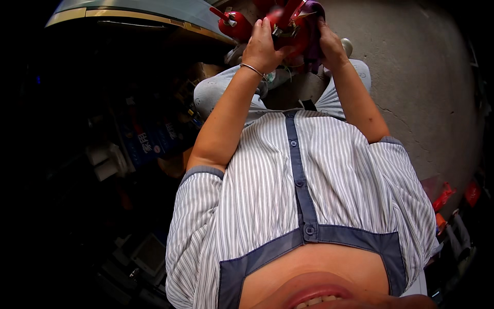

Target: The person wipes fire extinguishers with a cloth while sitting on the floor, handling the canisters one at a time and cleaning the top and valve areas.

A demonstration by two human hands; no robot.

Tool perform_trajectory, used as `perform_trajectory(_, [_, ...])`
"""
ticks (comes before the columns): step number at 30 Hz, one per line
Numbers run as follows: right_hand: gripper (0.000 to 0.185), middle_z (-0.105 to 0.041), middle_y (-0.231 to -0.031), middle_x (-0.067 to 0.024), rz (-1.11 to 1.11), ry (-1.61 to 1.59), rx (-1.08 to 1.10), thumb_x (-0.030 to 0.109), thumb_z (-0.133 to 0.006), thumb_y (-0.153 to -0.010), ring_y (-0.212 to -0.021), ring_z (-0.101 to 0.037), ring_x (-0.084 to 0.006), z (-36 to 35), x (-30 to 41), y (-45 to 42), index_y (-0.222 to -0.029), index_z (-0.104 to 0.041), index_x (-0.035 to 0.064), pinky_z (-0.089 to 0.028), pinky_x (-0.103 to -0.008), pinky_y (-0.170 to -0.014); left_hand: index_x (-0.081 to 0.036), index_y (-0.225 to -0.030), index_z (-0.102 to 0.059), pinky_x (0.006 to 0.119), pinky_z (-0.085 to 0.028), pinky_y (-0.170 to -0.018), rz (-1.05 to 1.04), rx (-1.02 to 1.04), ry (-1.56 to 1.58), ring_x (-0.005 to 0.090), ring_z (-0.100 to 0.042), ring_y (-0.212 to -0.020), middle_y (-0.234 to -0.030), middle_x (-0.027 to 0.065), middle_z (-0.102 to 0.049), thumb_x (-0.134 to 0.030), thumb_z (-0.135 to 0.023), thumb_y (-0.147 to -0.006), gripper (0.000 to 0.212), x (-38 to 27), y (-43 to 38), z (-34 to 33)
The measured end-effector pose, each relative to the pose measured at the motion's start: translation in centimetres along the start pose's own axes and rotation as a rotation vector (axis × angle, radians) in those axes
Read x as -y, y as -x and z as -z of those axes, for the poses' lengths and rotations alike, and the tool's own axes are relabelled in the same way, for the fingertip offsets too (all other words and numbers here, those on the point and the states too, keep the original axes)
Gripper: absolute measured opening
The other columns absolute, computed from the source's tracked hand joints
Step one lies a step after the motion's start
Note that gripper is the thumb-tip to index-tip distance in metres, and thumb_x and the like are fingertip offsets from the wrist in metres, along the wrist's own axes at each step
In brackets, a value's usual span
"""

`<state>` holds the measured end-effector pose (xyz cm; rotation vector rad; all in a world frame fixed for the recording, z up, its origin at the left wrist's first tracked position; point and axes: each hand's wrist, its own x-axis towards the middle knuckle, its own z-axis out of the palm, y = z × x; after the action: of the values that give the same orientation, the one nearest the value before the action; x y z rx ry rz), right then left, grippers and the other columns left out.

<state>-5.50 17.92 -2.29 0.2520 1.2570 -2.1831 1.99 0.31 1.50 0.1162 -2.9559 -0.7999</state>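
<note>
A red fire extinguisher (305, 36) stands between my knees at the top of the view, its valve and red lever uppermost. My left hand (263, 48), with a thin bracelet at the wrist, lies against its left side near the valve, fingers extended and thumb across the red body. On the other side, my right hand (331, 42) holds a purple cloth (314, 38) against the cylinder; its fingertips are partly hidden. Just left of my left hand is a second red extinguisher (241, 28) with a red lever. More red shows at the top edge, cut off.
A glass-topped counter with a yellowish edge (127, 14) runs along the upper left. Dark shelving below holds blue boxes (148, 141) bearing writing and white items (106, 162). Concrete floor (409, 77) lies at the right, with a red plastic bag (444, 197) lower down.
</note>
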Motion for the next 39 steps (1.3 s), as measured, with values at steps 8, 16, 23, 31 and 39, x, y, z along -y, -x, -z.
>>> perform_trajectory(8, [0.070,-0.053,-0.135,-0.0149,-0.276,0.321,-0.051,0.059,-0.046,-0.092,-0.119,-0.054,-0.0307,7.1,-9.4,-10.9,-0.143,-0.041,0.0111,-0.044,-0.0452,-0.097,0.008,-0.138,-0.033,0.040,-0.039,-0.105,-0.101,-0.029,0.075,0.0409,-0.045,-0.126,-0.138,0.0271,-0.042,-0.032,-0.082,-0.072,0.092,0.4,0.9,0.3])
perform_trajectory(16, [0.071,-0.059,-0.128,-0.0135,-0.634,-0.166,-0.307,0.066,-0.038,-0.092,-0.112,-0.059,-0.0292,11.8,-19.5,-11.2,-0.131,-0.051,0.0085,-0.047,-0.0465,-0.095,0.009,-0.143,-0.025,0.042,-0.034,-0.109,-0.083,0.039,0.070,0.0453,-0.034,-0.135,-0.143,0.0342,-0.034,-0.039,-0.081,-0.072,0.102,-0.6,0.6,0.6])
perform_trajectory(23, [0.077,-0.047,-0.141,-0.0149,-0.633,-0.280,-0.173,0.071,-0.032,-0.091,-0.124,-0.050,-0.0323,5.5,-11.5,-5.0,-0.139,-0.043,0.0127,-0.041,-0.0473,-0.104,0.006,-0.139,-0.032,0.041,-0.037,-0.106,-0.078,-0.051,0.084,0.0424,-0.043,-0.128,-0.138,0.0277,-0.042,-0.034,-0.082,-0.072,0.092,0.0,0.9,0.3])
perform_trajectory(31, [0.029,-0.068,-0.101,-0.0112,-0.392,-0.109,0.238,0.027,-0.056,-0.096,-0.085,-0.068,-0.0220,3.9,1.5,3.1,-0.116,-0.059,0.0053,-0.059,-0.0351,-0.074,0.005,-0.141,-0.031,0.040,-0.038,-0.106,-0.030,-0.039,0.058,0.0392,-0.044,-0.128,-0.138,0.0259,-0.041,-0.034,-0.081,-0.072,0.093,0.9,0.0,-0.5])
perform_trajectory(39, [0.040,-0.066,-0.092,-0.0100,0.360,0.793,-0.100,0.034,-0.064,-0.092,-0.082,-0.065,-0.0208,5.4,0.8,5.2,-0.114,-0.061,0.0010,-0.052,-0.0300,-0.073,0.000,-0.141,-0.033,0.039,-0.040,-0.105,0.033,-0.016,0.084,0.0368,-0.046,-0.127,-0.136,0.0239,-0.043,-0.034,-0.082,-0.072,0.091,0.5,0.3,-0.5])
